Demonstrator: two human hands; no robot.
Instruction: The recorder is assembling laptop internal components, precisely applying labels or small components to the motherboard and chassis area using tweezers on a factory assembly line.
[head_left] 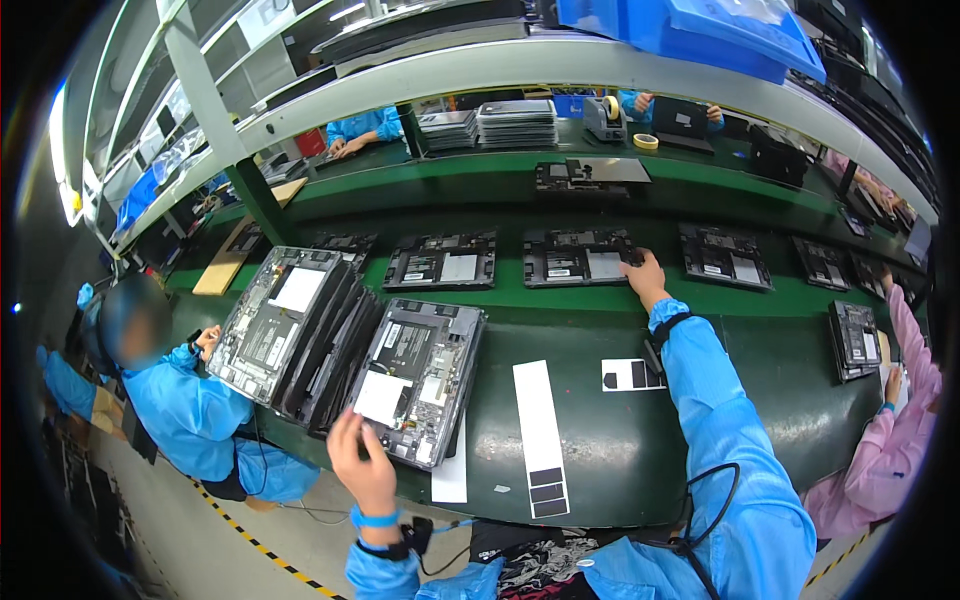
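Head view: outstretched right hand [646, 277] touches an opened device [572, 262]

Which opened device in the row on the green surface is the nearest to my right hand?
The device just left of your right hand: the fingers overlap its right end, while the left neighbour and right neighbour lie apart from this hand.

The right hand [648, 277] partly hides an open device [568, 262], and the top edge crops a blue bin [680, 42].
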